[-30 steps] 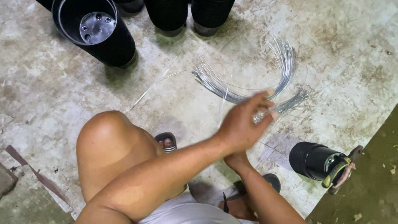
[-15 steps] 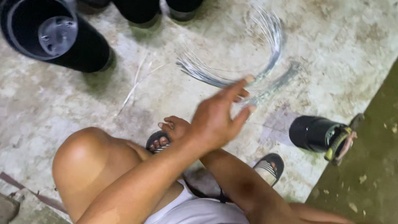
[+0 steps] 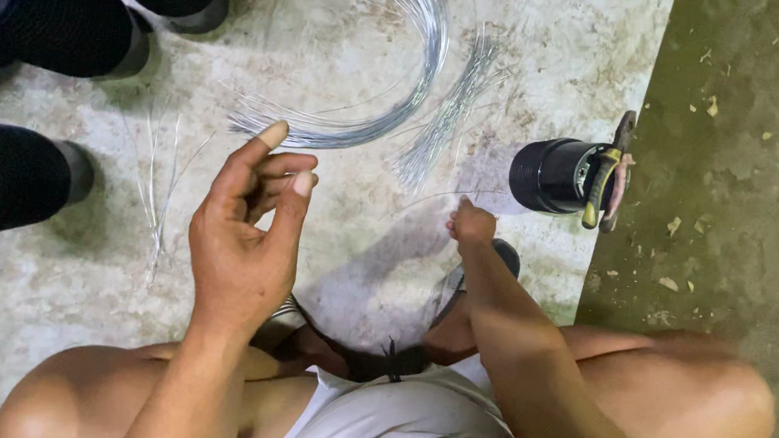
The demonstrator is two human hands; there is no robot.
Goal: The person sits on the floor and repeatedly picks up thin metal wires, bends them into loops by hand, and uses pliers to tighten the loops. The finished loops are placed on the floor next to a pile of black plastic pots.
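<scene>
My left hand (image 3: 244,231) is raised above the concrete floor, fingers loosely curled, thumb and forefinger close together; whether a thin wire sits in them I cannot tell. My right hand (image 3: 471,223) is low near the floor, pinching one thin wire (image 3: 432,197) that curves off to the left. A curved bundle of silver wires (image 3: 395,91) lies on the floor beyond both hands. A smaller straight bunch of cut wires (image 3: 447,117) lies beside it.
A black cylinder pot lies on its side (image 3: 553,175) with pliers (image 3: 610,177) against its mouth, right of my right hand. Black ribbed pots (image 3: 59,10) stand at the upper left. Loose wires (image 3: 155,190) lie left of my left hand. Green mossy ground (image 3: 765,146) borders the right.
The camera view shifted and came closer. My right hand came out from under the left and dropped to the floor onto a single wire. My left hand drew back toward me.
</scene>
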